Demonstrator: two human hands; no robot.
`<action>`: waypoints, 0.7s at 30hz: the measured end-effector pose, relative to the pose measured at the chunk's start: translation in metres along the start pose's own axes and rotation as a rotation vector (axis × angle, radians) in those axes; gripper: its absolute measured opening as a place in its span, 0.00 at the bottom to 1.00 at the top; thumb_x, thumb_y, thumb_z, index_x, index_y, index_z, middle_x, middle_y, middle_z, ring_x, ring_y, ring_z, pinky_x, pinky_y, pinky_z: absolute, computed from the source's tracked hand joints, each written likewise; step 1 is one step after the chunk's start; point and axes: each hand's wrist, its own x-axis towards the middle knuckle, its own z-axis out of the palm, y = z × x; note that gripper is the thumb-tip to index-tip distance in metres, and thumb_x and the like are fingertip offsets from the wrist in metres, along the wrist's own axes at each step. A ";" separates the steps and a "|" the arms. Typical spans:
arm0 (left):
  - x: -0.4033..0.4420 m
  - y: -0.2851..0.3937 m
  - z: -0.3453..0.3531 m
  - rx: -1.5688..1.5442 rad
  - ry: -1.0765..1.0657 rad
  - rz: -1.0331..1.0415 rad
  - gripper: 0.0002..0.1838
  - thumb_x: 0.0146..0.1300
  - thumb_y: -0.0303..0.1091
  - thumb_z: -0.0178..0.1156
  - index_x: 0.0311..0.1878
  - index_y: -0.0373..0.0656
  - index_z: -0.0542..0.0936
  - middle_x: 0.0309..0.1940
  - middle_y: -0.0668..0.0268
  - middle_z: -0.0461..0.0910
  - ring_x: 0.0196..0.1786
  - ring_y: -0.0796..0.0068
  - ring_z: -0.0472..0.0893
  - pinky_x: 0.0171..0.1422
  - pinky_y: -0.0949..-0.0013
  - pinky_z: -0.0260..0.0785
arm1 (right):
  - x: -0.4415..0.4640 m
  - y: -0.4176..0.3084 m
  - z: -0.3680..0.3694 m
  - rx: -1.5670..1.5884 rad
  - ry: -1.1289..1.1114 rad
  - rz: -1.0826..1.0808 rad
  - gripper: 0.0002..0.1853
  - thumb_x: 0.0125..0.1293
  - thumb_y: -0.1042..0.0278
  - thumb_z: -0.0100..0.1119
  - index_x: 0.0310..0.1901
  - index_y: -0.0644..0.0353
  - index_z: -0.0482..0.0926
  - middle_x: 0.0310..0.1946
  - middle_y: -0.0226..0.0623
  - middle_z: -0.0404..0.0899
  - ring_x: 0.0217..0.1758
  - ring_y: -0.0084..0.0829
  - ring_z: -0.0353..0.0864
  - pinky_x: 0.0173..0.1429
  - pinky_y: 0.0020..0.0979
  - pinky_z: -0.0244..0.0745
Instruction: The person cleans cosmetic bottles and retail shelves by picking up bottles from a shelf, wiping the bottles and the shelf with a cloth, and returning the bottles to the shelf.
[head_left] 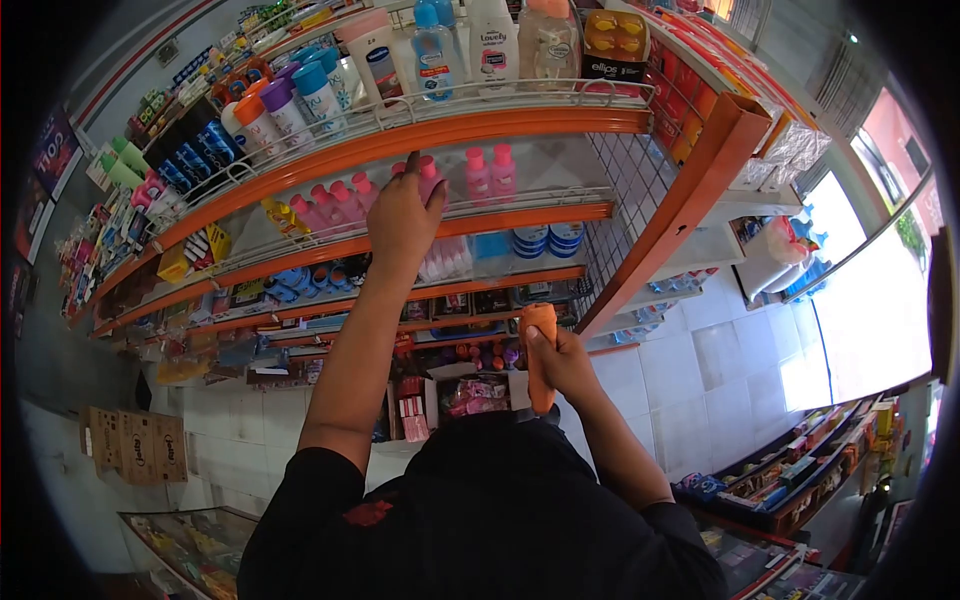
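Observation:
My left hand reaches up to a shelf with its index finger and thumb spread. A pink bottle shows between that finger and the thumb; I cannot tell whether they touch it. To the left stands a row of similar pink bottles, and to the right two more pink bottles stand upright side by side. Lower down, in front of my body, my right hand is closed around an orange cloth, which hangs bunched below the grip.
Above, an orange-edged shelf with a wire rail carries lotions and sprays. An orange post and wire mesh bound the rack at right. Lower shelves hold blue tins. A cardboard box sits on the floor at left.

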 end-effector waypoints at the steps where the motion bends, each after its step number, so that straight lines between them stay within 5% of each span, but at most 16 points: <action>1: 0.002 0.005 -0.006 -0.015 -0.080 -0.057 0.31 0.67 0.46 0.71 0.70 0.45 0.78 0.36 0.56 0.85 0.40 0.54 0.87 0.42 0.53 0.77 | 0.000 0.000 0.001 0.016 -0.002 -0.018 0.21 0.81 0.48 0.59 0.43 0.63 0.82 0.28 0.24 0.78 0.31 0.17 0.75 0.35 0.26 0.71; 5: 0.005 0.007 -0.008 -0.216 -0.107 -0.134 0.28 0.68 0.47 0.70 0.67 0.47 0.78 0.26 0.59 0.85 0.32 0.51 0.87 0.39 0.51 0.79 | -0.001 0.003 0.000 0.021 -0.018 0.029 0.21 0.81 0.48 0.58 0.44 0.62 0.82 0.29 0.25 0.79 0.30 0.16 0.76 0.35 0.25 0.72; 14: -0.003 -0.005 0.007 -0.568 -0.068 -0.182 0.18 0.64 0.37 0.76 0.52 0.40 0.85 0.20 0.65 0.75 0.23 0.72 0.75 0.32 0.67 0.66 | -0.005 -0.002 -0.005 0.045 -0.007 0.101 0.22 0.81 0.46 0.58 0.47 0.61 0.82 0.29 0.24 0.77 0.29 0.16 0.75 0.33 0.25 0.70; 21: -0.017 0.004 -0.028 -0.664 0.140 0.006 0.18 0.65 0.35 0.76 0.54 0.40 0.85 0.32 0.66 0.79 0.37 0.76 0.79 0.41 0.70 0.70 | 0.003 0.001 -0.002 0.330 0.003 0.128 0.26 0.83 0.45 0.53 0.59 0.63 0.78 0.46 0.33 0.81 0.49 0.21 0.80 0.54 0.29 0.75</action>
